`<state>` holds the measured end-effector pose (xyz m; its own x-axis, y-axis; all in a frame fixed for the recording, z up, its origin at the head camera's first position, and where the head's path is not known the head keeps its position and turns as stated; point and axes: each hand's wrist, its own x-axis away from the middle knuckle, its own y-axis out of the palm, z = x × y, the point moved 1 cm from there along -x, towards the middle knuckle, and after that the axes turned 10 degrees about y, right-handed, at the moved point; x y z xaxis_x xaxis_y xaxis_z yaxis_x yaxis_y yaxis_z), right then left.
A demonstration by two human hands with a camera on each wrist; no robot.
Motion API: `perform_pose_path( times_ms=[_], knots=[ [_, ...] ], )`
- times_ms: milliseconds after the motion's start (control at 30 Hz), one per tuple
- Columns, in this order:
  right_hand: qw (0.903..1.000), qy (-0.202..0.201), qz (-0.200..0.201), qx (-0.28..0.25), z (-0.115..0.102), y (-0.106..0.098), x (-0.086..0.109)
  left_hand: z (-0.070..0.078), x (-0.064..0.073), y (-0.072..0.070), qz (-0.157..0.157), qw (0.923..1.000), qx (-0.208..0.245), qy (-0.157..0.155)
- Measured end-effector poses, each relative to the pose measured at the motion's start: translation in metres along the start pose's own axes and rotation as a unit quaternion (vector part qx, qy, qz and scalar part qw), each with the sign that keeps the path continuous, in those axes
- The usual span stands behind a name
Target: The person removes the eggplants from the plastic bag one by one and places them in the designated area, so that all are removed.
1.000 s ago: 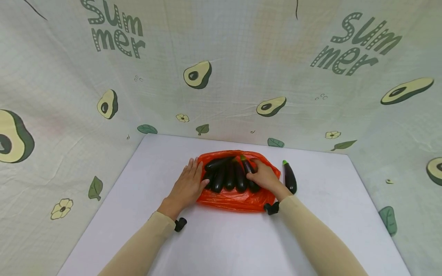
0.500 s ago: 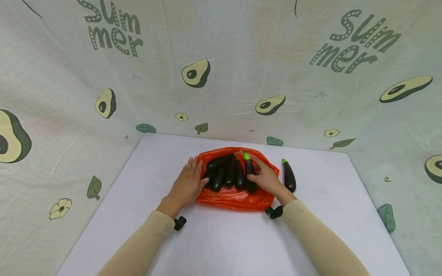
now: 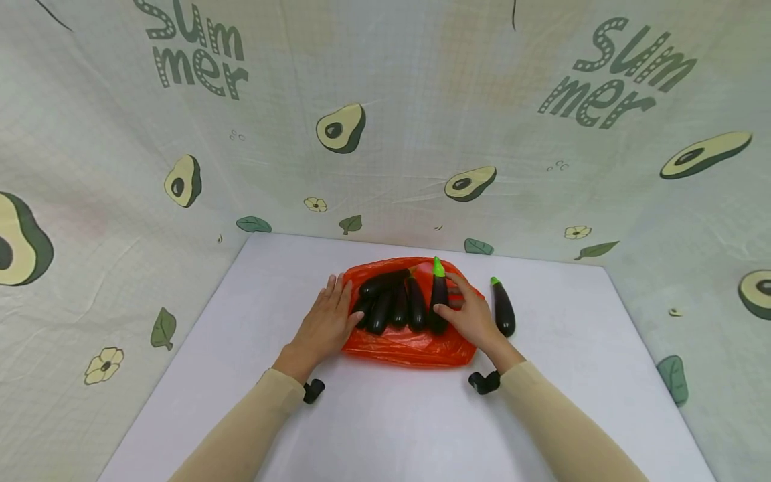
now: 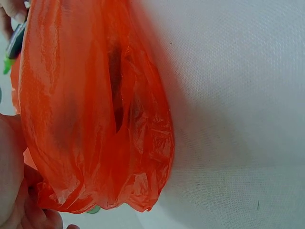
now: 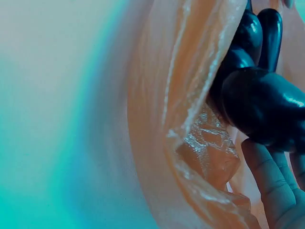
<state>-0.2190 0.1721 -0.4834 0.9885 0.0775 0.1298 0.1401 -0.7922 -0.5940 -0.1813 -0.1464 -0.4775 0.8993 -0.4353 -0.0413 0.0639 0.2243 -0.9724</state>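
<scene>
An orange-red plastic bag (image 3: 403, 356) lies spread open at the middle of the table, with several dark eggplants (image 3: 415, 304) side by side in it. My right hand (image 3: 476, 318) grips the rightmost eggplant (image 3: 440, 291), thumb on its near left side and fingers on the right; its bright green stem points away, raised over the bag's far rim. In the right wrist view the fingers sit under this eggplant's round end (image 5: 264, 102). My left hand (image 3: 324, 327), fingers extended, rests against the bag's left edge, its thumb near the leftmost eggplants.
One more eggplant (image 3: 503, 311) lies on the white table (image 3: 373, 428), right of the bag and beside my right wrist. A dark wrist-worn device (image 3: 484, 382) hangs at my right cuff. Behind and around the table hangs a printed avocado cloth (image 3: 397, 147).
My right hand has lifted and shifted the rightmost eggplant right, away from its neighbours, and its stem end has swung up and right. The left hand stays in place.
</scene>
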Motion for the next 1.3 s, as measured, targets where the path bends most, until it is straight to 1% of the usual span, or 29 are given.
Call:
perform_pose_path(
  times_ms=[100,300,700,1000,1300],
  knots=[
    [0.9999,0.001,0.011,-0.005,0.000,-0.002,0.004,0.000,0.000,0.001,0.002,1.0000,-0.003,0.001],
    [0.9996,0.012,0.013,-0.024,0.000,-0.009,0.013,-0.002,0.000,0.002,0.014,0.9999,-0.002,0.004],
    [0.9983,0.017,0.041,-0.037,0.003,-0.023,0.025,-0.002,0.001,0.000,0.007,1.0000,0.005,0.002],
    [0.9977,0.004,0.063,-0.025,0.004,-0.040,0.034,-0.001,0.000,-0.001,0.005,1.0000,0.005,0.006],
    [0.9962,0.021,0.084,-0.011,0.012,-0.062,0.038,0.001,-0.001,-0.002,0.002,1.0000,0.002,0.009]
  ],
)
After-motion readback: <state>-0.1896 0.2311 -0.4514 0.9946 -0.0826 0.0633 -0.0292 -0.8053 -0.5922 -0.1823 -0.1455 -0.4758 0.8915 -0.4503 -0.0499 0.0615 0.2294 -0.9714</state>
